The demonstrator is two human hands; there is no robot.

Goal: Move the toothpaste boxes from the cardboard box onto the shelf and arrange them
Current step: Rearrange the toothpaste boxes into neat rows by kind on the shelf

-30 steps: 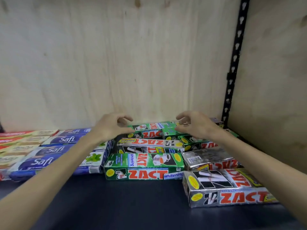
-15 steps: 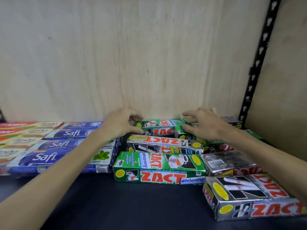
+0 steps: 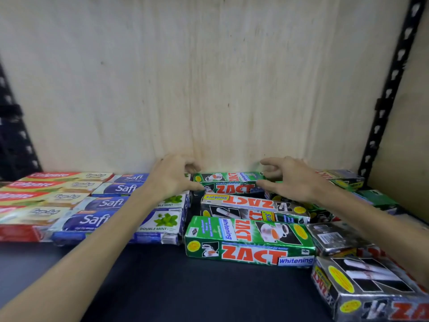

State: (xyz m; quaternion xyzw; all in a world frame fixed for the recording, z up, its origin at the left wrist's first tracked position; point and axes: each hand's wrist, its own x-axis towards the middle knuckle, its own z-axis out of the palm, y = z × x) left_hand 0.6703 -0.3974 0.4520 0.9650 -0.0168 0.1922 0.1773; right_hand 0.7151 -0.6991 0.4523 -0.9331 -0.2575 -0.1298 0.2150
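Both grips, left hand (image 3: 173, 176) & right hand (image 3: 293, 178), clamped on rear green ZACT box (image 3: 228, 183) ends.

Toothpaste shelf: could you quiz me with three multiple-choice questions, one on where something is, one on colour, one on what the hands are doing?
1. Where is the Safi stack?
A) Between the Colgate and Zact boxes
B) Right of the Zact boxes
C) On the floor

2. What colour is the front Whitening box?
A) Blue
B) Green
C) Red

3. The hands at the rear green box are:
A) Flat on the shelf
B) Holding a bottle
C) One at each end, fingers curled

Answers: 1 A, Colgate boxes lie left of it. 2 B, green faces. 3 C, left hand and right hand flank it.
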